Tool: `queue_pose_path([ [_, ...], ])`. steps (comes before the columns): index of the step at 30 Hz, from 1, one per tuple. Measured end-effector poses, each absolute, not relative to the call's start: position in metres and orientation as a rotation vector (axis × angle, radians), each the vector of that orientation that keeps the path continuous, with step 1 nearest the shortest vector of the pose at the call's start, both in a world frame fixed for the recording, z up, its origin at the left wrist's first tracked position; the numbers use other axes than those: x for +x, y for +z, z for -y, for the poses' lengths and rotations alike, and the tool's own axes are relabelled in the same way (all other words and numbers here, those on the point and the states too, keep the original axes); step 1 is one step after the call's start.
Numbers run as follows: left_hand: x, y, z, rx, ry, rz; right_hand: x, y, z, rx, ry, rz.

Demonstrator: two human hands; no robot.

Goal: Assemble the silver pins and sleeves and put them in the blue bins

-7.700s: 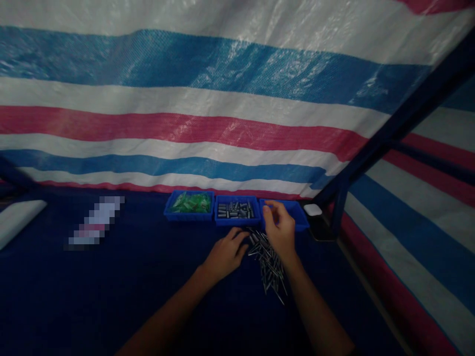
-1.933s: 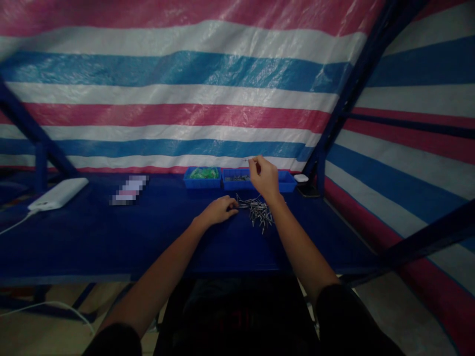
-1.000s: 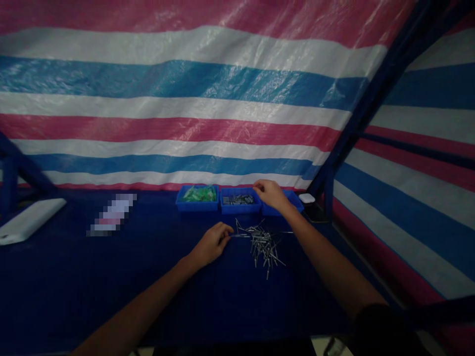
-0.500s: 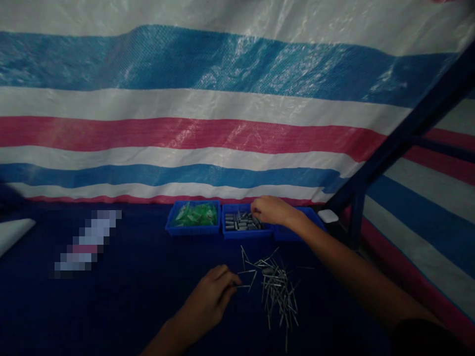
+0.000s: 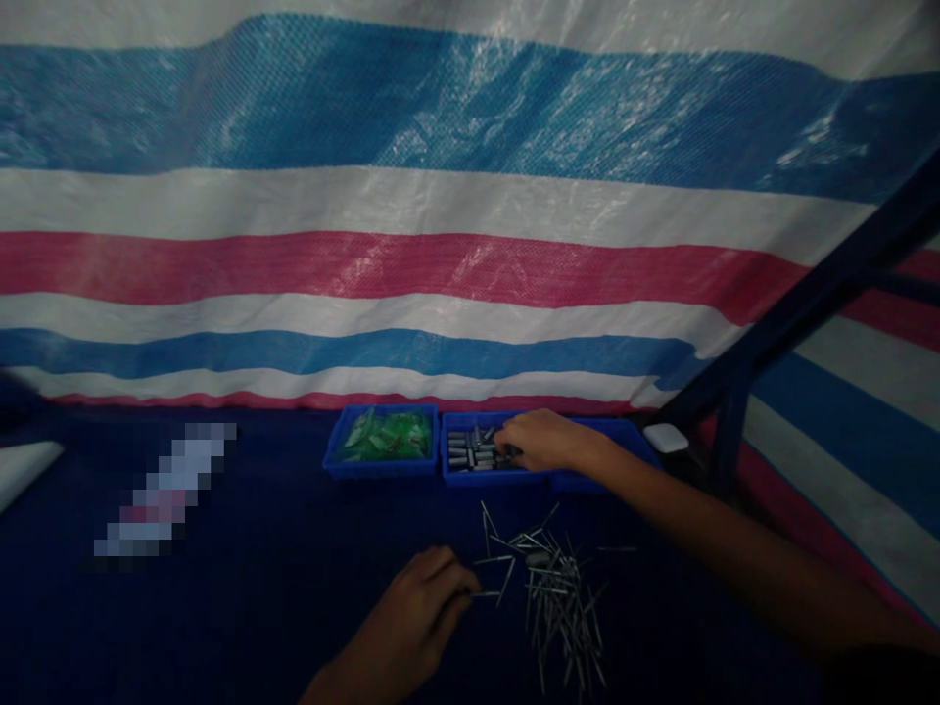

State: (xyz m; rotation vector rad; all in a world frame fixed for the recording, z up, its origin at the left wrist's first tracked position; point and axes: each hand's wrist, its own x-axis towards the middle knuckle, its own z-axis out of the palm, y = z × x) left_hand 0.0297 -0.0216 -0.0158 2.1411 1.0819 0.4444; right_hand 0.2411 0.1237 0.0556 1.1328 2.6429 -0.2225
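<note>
My left hand [image 5: 415, 617] is low over the dark blue table, thumb and fingers pinched on a thin metal rod [image 5: 486, 593] that sticks out to the right. Just beyond its tip lies a loose pile of similar rods [image 5: 564, 597]. My right hand [image 5: 541, 440] reaches into the middle blue bin [image 5: 495, 479], its fingers curled down among short grey metal cylinders [image 5: 470, 455]. Whatever those fingertips grip is hidden by the hand and the dim light.
A blue bin [image 5: 382, 470] with green items in clear plastic stands on the left. Another blue bin [image 5: 624, 431] is partly behind my right forearm. A white object [image 5: 666, 438] sits beside it. Striped sheeting [image 5: 411, 269] hangs behind, with a dark frame bar [image 5: 800, 304] at right.
My right hand has sunk slightly lower into the middle bin, fingers closer to its front. The left hand keeps its pinch on the rod. The whole view has shifted a little.
</note>
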Motion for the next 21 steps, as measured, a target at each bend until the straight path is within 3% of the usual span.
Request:
queue_pose_path([
  [9, 0.029, -0.013, 0.02, 2.138, 0.414, -1.074, 0.259, 0.088, -0.117, 1.418, -0.656, -2.908],
  [11, 0.028, -0.014, 0.021, 2.14, 0.436, -1.074, 0.275, 0.104, -0.099, 1.688, -0.449, -3.165],
  [15, 0.027, -0.018, 0.021, 2.123, 0.507, -1.065, 0.308, 0.095, -0.062, 2.27, 0.319, -3.215],
  [18, 0.026, -0.019, 0.019, 2.07, 0.622, -1.071, 0.323, 0.058, -0.045, 2.205, 0.472, -3.013],
  [21, 0.027, -0.018, 0.016, 1.968, 0.764, -1.147, 0.315, 0.028, -0.031, 2.295, 0.412, -2.95],
])
